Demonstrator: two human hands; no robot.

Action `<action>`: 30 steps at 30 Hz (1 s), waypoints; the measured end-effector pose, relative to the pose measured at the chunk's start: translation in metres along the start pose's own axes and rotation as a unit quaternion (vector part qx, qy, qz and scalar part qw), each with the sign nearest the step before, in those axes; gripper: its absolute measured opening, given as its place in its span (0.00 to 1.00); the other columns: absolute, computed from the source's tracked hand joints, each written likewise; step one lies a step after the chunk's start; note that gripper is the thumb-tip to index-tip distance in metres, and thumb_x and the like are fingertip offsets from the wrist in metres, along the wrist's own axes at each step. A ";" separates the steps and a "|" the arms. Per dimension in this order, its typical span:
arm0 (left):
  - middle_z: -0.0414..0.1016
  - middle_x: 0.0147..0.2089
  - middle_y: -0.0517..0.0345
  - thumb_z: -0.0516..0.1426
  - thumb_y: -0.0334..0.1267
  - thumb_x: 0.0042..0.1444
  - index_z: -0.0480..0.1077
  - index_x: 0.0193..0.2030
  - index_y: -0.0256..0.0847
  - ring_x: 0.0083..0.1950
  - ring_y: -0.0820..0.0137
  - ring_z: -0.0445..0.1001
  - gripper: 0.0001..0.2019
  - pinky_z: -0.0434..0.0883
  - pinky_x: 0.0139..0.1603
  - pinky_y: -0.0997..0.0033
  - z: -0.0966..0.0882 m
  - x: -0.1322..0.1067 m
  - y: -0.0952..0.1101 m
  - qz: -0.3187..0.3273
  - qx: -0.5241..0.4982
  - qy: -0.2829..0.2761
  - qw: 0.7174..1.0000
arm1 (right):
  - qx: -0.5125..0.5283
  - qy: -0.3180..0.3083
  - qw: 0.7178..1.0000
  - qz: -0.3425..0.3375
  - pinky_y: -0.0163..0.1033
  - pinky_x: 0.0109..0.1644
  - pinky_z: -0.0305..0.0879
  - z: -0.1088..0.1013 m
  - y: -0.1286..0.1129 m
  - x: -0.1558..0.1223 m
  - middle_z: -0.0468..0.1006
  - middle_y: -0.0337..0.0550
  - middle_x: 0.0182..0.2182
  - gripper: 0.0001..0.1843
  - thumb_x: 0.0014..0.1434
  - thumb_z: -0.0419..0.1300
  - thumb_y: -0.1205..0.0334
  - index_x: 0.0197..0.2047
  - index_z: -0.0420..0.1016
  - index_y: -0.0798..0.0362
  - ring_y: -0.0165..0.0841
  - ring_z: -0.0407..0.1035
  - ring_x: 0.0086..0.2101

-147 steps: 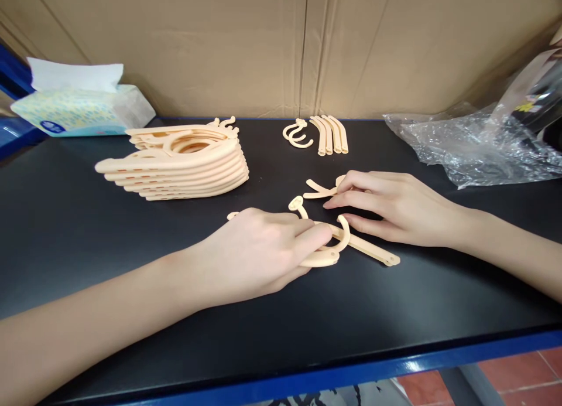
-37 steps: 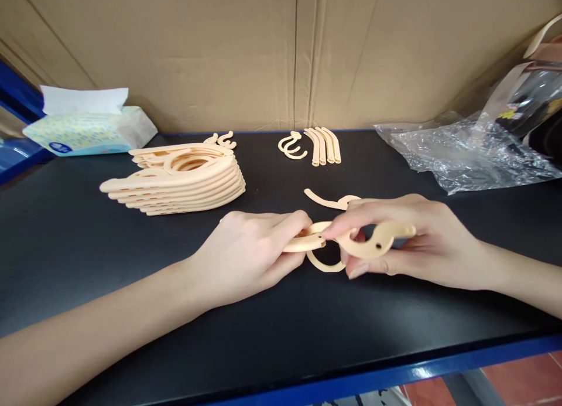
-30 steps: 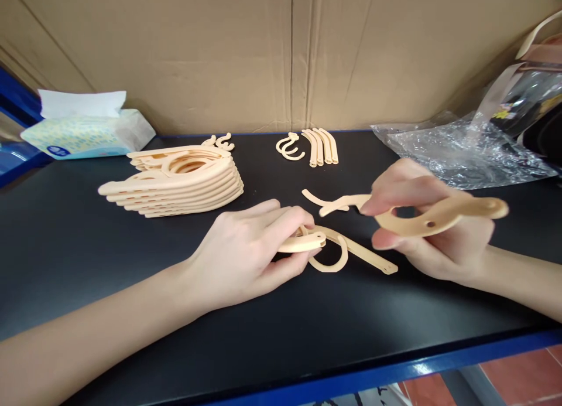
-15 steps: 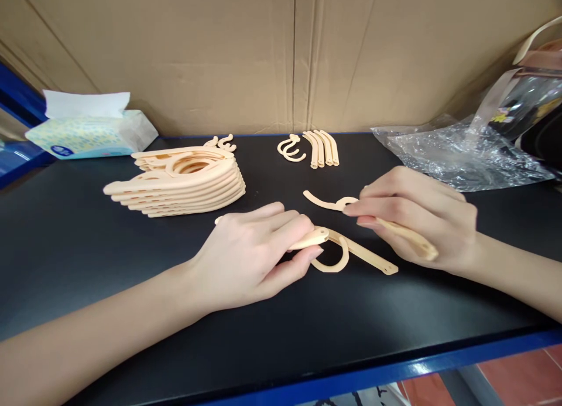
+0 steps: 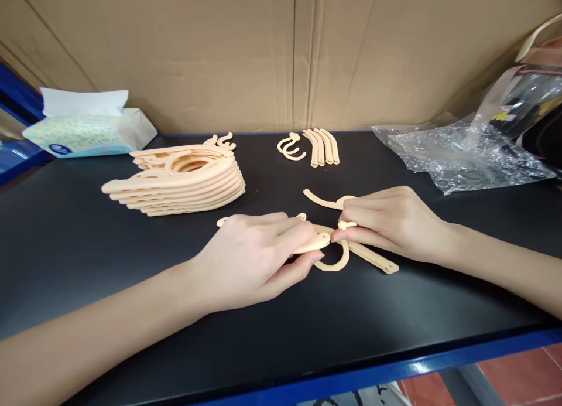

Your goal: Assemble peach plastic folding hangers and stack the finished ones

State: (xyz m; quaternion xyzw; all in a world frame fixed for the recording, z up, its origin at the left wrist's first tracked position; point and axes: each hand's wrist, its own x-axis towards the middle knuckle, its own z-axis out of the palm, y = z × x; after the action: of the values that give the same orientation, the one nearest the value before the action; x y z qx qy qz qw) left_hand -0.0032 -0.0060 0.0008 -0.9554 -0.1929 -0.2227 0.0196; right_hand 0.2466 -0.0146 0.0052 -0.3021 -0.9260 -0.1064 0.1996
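Note:
My left hand (image 5: pixel 259 253) is closed over a beige plastic hanger arm (image 5: pixel 314 242), pinching it near its end between thumb and fingers. My right hand (image 5: pixel 395 224) is closed on a small beige hanger piece (image 5: pixel 346 225) with a knobbed end. Most of that piece is hidden by the fingers. Its fingertips are close to the end of the hanger arm. Under and between the hands lie a curved hook (image 5: pixel 334 265) and a straight hanger arm (image 5: pixel 373 258). Another curved piece (image 5: pixel 322 200) lies just beyond my right hand, partly covered by it.
A stack of beige folding hangers (image 5: pixel 188 189) stands on the black table (image 5: pixel 263 347) at the left. Loose hooks (image 5: pixel 292 148) and several hanger arms (image 5: pixel 322 148) lie at the back. A tissue pack (image 5: pixel 92 130) is back left; clear plastic bag (image 5: pixel 448 154) at the right; cardboard (image 5: pixel 197 54) behind.
My right hand has moved left and turned, bringing its piece up to the hanger arm in my left hand. The left hand has barely shifted.

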 end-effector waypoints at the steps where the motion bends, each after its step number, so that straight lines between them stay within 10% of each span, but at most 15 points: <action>1: 0.73 0.31 0.63 0.49 0.38 0.69 0.69 0.39 0.40 0.29 0.75 0.69 0.10 0.57 0.24 0.73 0.000 0.000 0.000 -0.001 -0.001 -0.001 1.000 | -0.008 0.009 1.000 -0.002 0.33 0.24 0.49 -0.001 -0.001 0.001 0.63 0.32 0.20 0.24 0.70 0.49 0.49 0.25 0.64 0.53 0.24 0.56 0.20; 30: 0.77 0.36 0.63 0.49 0.37 0.69 0.69 0.42 0.40 0.32 0.75 0.74 0.08 0.62 0.28 0.74 0.000 0.000 0.001 0.012 -0.039 -0.018 0.999 | 0.009 -0.020 1.000 0.021 0.32 0.22 0.49 0.002 -0.004 -0.002 0.62 0.28 0.18 0.13 0.71 0.49 0.55 0.35 0.57 0.49 0.25 0.57 0.17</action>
State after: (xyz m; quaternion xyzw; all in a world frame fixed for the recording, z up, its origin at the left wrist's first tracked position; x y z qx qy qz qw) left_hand -0.0033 -0.0071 0.0009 -0.9616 -0.1725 -0.2125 -0.0189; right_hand 0.2447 -0.0186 0.0019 -0.3218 -0.9243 -0.0876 0.1857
